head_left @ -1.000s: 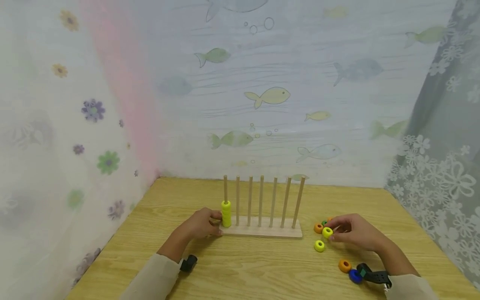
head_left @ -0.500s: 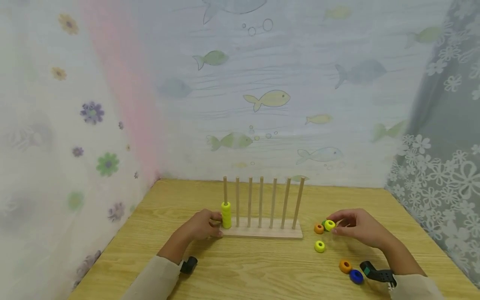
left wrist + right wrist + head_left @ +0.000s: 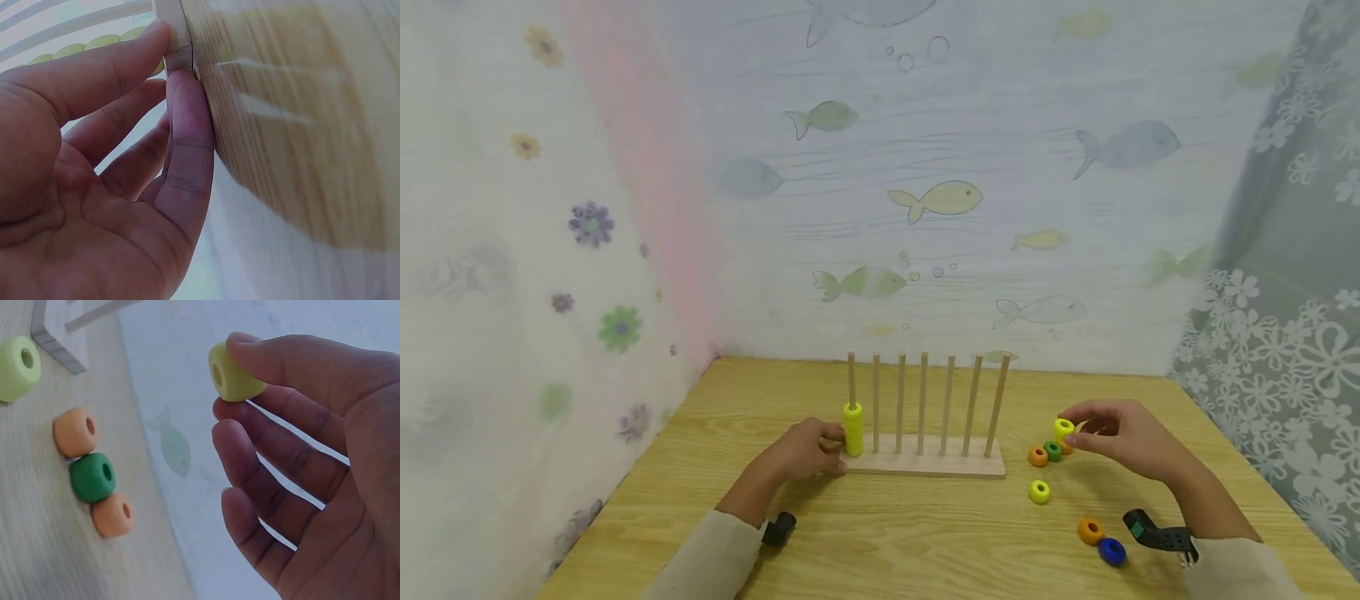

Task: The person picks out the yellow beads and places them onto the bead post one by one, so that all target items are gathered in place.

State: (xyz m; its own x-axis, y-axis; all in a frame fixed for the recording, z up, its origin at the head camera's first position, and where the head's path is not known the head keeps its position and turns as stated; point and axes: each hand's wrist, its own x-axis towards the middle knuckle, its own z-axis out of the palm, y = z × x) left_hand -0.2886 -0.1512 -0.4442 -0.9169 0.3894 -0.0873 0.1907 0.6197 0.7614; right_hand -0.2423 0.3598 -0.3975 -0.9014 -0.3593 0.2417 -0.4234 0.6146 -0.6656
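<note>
A wooden peg stand [image 3: 925, 463] with several upright pegs stands on the table. Stacked yellow beads [image 3: 853, 433] fill the lower part of its leftmost peg. My left hand [image 3: 805, 448] grips the left end of the stand's base; the left wrist view shows the thumb and a finger pinching the base end [image 3: 179, 57]. Over on the right, my right hand [image 3: 1123, 435] holds a yellow bead [image 3: 240, 378] between thumb and fingers, raised off the table. Below it lie a green bead [image 3: 1052, 451] and two orange beads, one of them an orange bead [image 3: 76, 432] nearer the stand.
Another yellow bead [image 3: 1040, 492] lies in front of that group. Nearer me, an orange bead [image 3: 1091, 531] touches a blue bead [image 3: 1112, 551]. A fish-patterned curtain [image 3: 940, 250] hangs behind the table [image 3: 925, 542], with flowered curtains at the sides.
My right hand has lifted the yellow bead up and away from the other beads, uncovering the green one. The left hand stays on the stand's base.
</note>
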